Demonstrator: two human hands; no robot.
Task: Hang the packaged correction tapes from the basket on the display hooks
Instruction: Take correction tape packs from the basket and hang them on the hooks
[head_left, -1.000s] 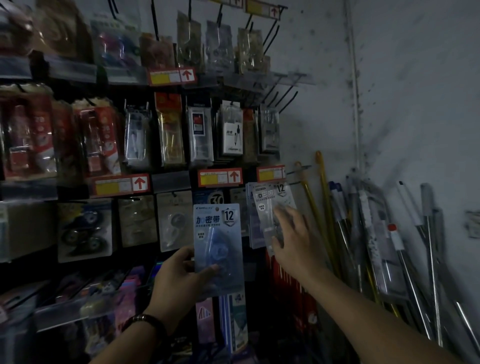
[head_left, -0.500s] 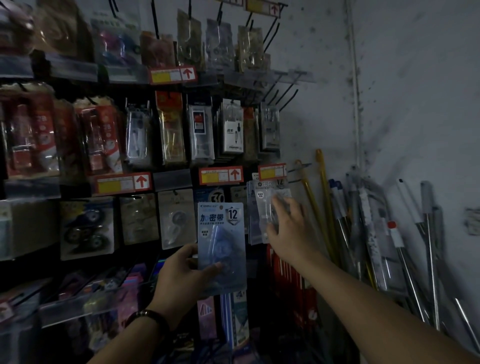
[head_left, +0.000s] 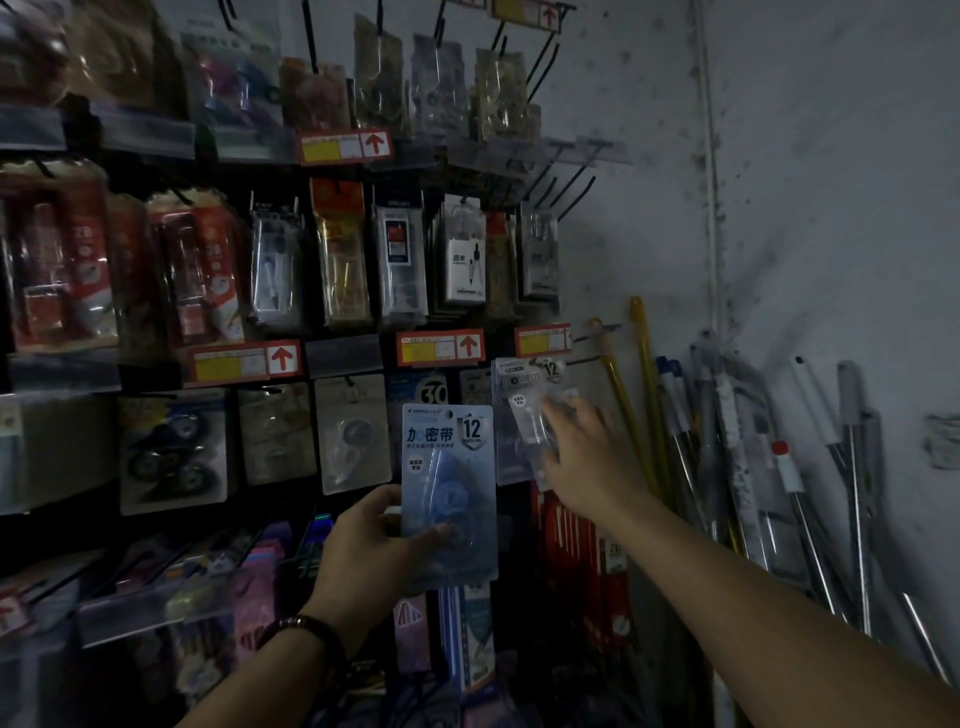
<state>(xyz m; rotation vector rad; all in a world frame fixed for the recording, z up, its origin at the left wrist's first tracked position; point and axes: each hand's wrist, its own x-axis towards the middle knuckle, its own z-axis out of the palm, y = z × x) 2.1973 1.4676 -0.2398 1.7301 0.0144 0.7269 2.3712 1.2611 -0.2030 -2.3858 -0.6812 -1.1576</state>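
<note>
Blue pack (head_left: 449, 488) stands upright, long axis vertical, at centre frame in our left hand (head_left: 363, 551), thumb pinching its lower front, just left of and below the hook (head_left: 589, 359) where our right hand (head_left: 587, 457) touches a clear pack (head_left: 527, 395), we can't tell its grip.

Smooth printed card under a glossy clear plastic blister on the blue rectangular correction tape pack (head_left: 449, 488). Same shiny clear plastic on the pale clear pack (head_left: 525, 415) further right. Matt paper on the red-and-yellow price tags (head_left: 440, 347). Thin black metal wire for the display hooks (head_left: 571, 182). Dull, rough, speckled plaster on the grey wall (head_left: 831, 208). Smooth bright metal on the silver leaning poles (head_left: 852, 467).
</note>
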